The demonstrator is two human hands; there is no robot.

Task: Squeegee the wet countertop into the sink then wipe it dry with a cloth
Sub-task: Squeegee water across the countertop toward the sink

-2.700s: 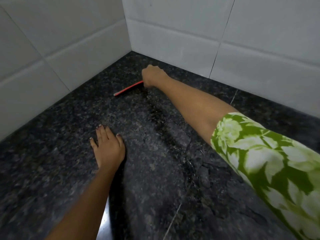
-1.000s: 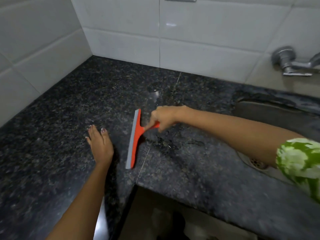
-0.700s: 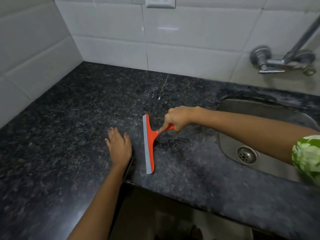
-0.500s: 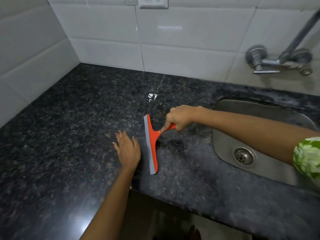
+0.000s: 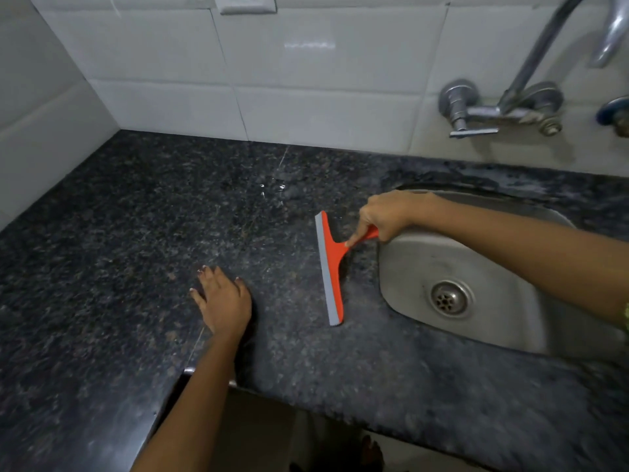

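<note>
**Squeegee at the sink's left edge**

My right hand (image 5: 384, 216) grasps the handle of the squeegee (image 5: 331, 267), fingers curled round the orange stem, just right of centre in the frame. The handle points right, toward the sink (image 5: 510, 321), and my knuckles sit over the sink's upper left rim. The blade runs nearly top to bottom in the frame, its grey rubber strip on the left side and the orange back on the right, lying on the bench (image 5: 119, 233) just beside the sink's left rim.

My left hand (image 5: 223, 301) is released, lying flat on the bench with fingers spread and pointing up the frame, left of the blade and apart from it, in the lower middle.

A small puddle (image 5: 272, 187) glints on the dark speckled stone above the blade, near the back wall. The steel sink fills the right of the frame, its drain (image 5: 450, 299) in the basin's lower part. A tap (image 5: 503, 103) is fixed to the white tiles (image 5: 306, 80) at upper right, and a socket (image 5: 246, 3) shows at the top edge. The bench's front edge crosses the lower frame.
</note>
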